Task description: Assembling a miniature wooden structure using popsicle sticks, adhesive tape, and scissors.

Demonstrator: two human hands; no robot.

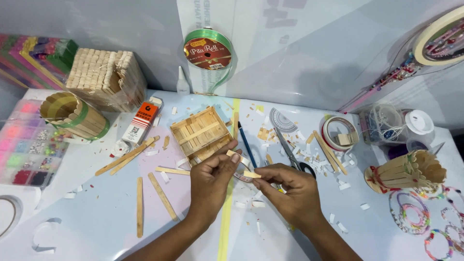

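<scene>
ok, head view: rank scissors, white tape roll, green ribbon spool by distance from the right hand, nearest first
From the right hand:
1. Scissors, just above the hand, handle close by its knuckles.
2. White tape roll, farther up and to the right on the table.
3. Green ribbon spool, farthest, up against the back wall, to the left.

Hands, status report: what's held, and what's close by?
Left hand pinching a short wooden stick piece. Right hand pinching a tape roll and a small strip. Stick tray just behind; scissors beside right hand.
</scene>
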